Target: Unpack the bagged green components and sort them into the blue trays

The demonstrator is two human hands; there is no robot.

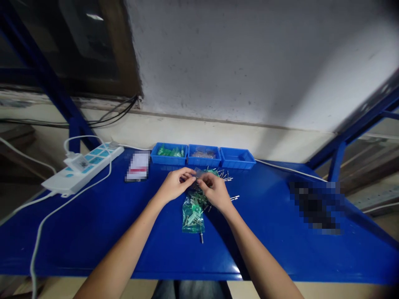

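Note:
My left hand [178, 182] and my right hand [214, 190] meet above the middle of the table, fingertips pinched together. Between them shows the edge of what looks like a small clear plastic bag [198, 172], mostly covered by the fingers. Below the hands lies a green plastic bag [193, 218] with several thin metal pins in it. More loose metal pins [229, 178] are spread behind and to the right of my right hand. A single pin [201, 237] lies at the near end of the green bag.
Along the back stand a blue bin [170, 161] with green bags, a blue bin [204, 162] with clear bags and another blue bin [238, 165]. A white power strip [84, 170] with cables lies left. A blurred dark object [316, 207] sits right.

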